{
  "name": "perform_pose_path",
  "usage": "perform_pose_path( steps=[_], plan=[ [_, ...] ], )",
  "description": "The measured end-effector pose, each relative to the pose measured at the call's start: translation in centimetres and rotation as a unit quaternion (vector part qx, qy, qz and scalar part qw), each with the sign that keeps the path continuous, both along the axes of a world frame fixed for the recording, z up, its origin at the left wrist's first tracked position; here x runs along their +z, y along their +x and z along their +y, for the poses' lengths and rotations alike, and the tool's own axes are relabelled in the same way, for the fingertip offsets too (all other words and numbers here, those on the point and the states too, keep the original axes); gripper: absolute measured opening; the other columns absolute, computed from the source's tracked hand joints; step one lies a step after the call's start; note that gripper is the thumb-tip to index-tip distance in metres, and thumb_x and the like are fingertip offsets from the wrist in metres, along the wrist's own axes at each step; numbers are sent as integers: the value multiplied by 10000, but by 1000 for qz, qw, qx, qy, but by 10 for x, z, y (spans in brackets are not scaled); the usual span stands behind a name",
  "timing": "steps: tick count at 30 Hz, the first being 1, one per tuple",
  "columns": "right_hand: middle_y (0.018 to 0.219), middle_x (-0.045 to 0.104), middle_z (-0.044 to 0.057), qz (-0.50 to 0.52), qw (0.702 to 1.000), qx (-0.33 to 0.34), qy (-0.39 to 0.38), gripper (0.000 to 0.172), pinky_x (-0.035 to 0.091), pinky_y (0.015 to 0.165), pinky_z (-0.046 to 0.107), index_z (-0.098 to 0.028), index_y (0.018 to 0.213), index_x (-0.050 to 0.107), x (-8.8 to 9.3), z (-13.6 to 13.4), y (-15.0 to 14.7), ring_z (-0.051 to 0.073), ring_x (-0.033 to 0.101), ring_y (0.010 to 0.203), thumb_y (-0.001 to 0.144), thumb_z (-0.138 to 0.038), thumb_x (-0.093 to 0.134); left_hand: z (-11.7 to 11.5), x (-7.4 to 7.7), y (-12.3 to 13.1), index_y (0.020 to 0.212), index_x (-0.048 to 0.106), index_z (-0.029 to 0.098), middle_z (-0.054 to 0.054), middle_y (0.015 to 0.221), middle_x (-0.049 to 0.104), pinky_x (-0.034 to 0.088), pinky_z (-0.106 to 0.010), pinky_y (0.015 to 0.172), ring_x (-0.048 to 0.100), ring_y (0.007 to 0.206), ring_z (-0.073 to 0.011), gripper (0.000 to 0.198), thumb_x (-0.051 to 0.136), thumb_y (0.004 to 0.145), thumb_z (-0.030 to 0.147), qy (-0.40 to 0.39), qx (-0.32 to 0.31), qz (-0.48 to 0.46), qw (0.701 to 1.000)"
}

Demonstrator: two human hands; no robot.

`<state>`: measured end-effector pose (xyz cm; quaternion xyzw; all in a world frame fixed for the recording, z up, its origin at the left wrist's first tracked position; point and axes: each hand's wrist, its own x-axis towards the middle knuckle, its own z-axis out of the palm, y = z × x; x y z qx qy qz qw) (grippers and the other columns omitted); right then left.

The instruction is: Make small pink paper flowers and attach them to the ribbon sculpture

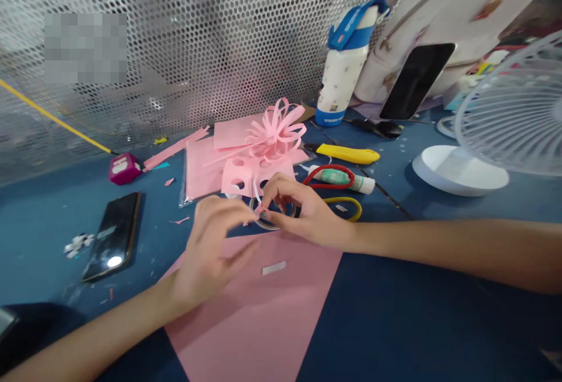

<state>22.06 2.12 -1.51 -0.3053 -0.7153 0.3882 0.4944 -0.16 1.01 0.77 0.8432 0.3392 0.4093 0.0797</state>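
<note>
My left hand [215, 247] hovers over a pink paper sheet [259, 317], its fingers pinched towards a roll of clear tape [268, 215]. The left hand is blurred by motion. My right hand [302, 209] curls over the tape roll with thumb and forefinger pinched on a tiny pink and white bit at the roll's edge. A short strip of white tape [274, 268] lies on the pink sheet. Just behind the hands sit a pink card with round holes [241, 178] and a pink paper flower of looped strips [276, 130].
A black phone [113, 235] lies at the left beside white scraps [78, 244]. A yellow cutter [346, 153], glue stick [346, 180] and scissors with red and yellow handles [342, 203] lie right of the hands. A bottle [345, 65], a propped phone [415, 80] and a white fan [504, 118] stand behind.
</note>
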Motion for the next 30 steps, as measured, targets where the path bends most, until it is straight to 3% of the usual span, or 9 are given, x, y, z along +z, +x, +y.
perform_pose_path(
  steps=[4,7,14,30],
  plan=[
    [990,562,41,-7,1000,4,14,66,467,706,274,-194,886,674,-1,0,-1,157,571,934,910,-228,724,11,-5,7,1052,660,233,-30,1013,697,542,-330,878,662,960,-187,185,748,892,198,-79,-22,-21,996],
    [1019,566,50,-18,1000,9,12,70,484,724,285,-194,875,671,-1,1,-2,164,579,954,909,-231,719,13,-7,9,954,693,237,-2,914,713,521,-306,812,657,863,-162,94,751,893,196,-135,-29,-40,990],
    [1032,581,45,-24,999,4,34,89,504,958,347,-195,863,642,-3,2,-2,162,606,1023,885,-122,687,12,-13,8,894,762,248,2,881,767,549,-306,815,703,860,-165,126,764,849,130,-222,-22,-115,968],
    [1026,622,55,-30,999,3,39,104,517,926,329,-192,845,640,-4,2,-2,164,617,1024,874,-115,703,12,-14,10,828,779,236,3,820,798,546,-338,771,713,785,-169,120,754,842,119,-156,-15,-97,983]
  ],
)
